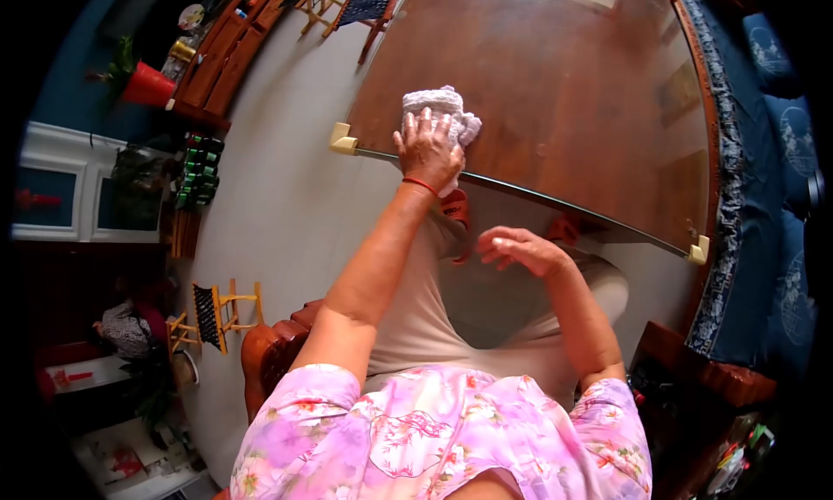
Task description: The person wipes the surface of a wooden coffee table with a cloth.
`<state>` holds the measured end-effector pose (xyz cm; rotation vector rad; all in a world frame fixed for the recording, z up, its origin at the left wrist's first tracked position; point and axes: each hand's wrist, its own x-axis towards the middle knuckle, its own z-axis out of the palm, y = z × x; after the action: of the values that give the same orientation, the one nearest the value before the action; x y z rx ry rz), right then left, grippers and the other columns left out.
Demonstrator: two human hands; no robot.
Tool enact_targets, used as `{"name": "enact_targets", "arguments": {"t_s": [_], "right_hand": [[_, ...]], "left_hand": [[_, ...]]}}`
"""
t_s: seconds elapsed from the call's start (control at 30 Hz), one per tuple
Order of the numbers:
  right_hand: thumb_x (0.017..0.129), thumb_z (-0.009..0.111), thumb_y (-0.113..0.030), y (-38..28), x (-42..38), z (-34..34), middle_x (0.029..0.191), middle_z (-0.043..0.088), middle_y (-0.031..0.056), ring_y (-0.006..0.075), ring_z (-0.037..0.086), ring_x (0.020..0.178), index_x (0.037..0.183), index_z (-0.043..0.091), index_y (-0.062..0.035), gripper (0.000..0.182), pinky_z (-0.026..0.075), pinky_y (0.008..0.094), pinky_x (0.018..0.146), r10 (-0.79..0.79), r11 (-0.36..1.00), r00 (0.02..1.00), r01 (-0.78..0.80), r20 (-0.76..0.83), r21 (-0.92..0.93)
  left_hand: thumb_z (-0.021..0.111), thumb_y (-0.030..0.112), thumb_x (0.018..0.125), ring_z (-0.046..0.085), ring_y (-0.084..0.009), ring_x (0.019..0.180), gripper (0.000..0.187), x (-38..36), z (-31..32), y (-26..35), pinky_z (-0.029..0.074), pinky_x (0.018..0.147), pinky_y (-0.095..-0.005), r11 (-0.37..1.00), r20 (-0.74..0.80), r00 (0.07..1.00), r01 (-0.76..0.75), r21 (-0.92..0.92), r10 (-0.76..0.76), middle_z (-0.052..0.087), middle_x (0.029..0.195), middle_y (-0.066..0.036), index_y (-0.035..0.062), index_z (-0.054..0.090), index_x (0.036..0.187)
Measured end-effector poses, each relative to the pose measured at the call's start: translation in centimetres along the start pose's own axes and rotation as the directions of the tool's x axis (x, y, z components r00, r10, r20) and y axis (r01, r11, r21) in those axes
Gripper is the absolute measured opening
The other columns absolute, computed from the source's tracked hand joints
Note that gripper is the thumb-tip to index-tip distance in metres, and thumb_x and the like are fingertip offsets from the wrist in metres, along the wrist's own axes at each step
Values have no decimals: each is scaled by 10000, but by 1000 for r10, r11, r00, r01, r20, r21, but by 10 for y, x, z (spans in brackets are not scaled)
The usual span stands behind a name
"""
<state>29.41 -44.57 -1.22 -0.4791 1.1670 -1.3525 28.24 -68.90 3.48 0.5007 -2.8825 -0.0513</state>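
Note:
A white, crumpled cloth (467, 129) lies on the near left corner area of a brown, glass-topped wooden table (521, 92). My left hand (427, 149) is on top of it, palm down, holding it against the surface with the fingers slightly spread. Part of the cloth hangs past the table edge beside my wrist, which has a red band. Held in the air over my lap, short of the table edge, my right hand (525, 250) is empty, with loosely bent fingers apart. What lies beneath my left palm is hidden.
Cream corner guards (344, 139) cover the table's near corners. A blue sofa (785, 144) runs along the right. Woven folding stools (211, 316) stand left and at the far left end (369, 3). A red plant pot (149, 85) is by a wooden cabinet (217, 66).

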Motion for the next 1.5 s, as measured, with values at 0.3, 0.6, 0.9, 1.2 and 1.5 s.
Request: {"name": "enact_targets", "arguments": {"t_s": [0.3, 0.6, 0.9, 1.2, 1.5], "right_hand": [[899, 528, -317, 9, 11, -52, 1098, 617, 114, 240, 590, 996, 1140, 551, -1, 398, 468, 387, 805, 208, 808, 977, -200, -49, -554], [799, 554, -251, 28, 13, -34, 1040, 634, 194, 349, 604, 981, 1075, 589, 10, 382, 472, 424, 840, -29, 539, 995, 95, 94, -837], [802, 549, -228, 30, 14, -39, 1100, 606, 206, 358, 594, 1002, 1245, 506, -44, 481, 470, 418, 847, 175, 457, 980, 8, 99, -889], [780, 606, -127, 61, 55, -56, 870, 613, 78, 197, 576, 789, 1059, 599, -47, 290, 470, 347, 697, -71, 786, 981, 167, 182, -595], [854, 668, -258, 7, -47, -46, 1242, 505, 70, 165, 465, 1151, 1319, 419, -44, 570, 380, 331, 977, -425, 767, 843, 528, -329, 364]], "left_hand": [[563, 258, 716, 537, -339, 1079, 502, 84, 16, -109, 455, 924, -424, 923, -6, 941, 334, 191, -339, 552, 1182, -158, 110, 561, 1196], [638, 252, 614, 530, -297, 1156, 651, 98, -1, -119, 421, 980, -348, 944, 169, 947, 297, -147, -272, 536, 1286, -149, 73, 566, 1235], [577, 134, 646, 538, -302, 1161, 545, 46, 9, 21, 411, 1011, -362, 966, 21, 976, -210, -149, 215, 544, 1274, -156, 57, 586, 1185], [640, 101, 667, 493, -305, 1200, 526, 15, 1, 220, 429, 986, -394, 816, 90, 827, -519, -255, 555, 516, 1301, -136, 127, 589, 1190], [620, 91, 662, 472, -308, 1212, 487, 12, 6, 360, 391, 1006, -412, 591, 55, 614, -727, -349, 787, 527, 1275, -121, 131, 583, 1146]]}}
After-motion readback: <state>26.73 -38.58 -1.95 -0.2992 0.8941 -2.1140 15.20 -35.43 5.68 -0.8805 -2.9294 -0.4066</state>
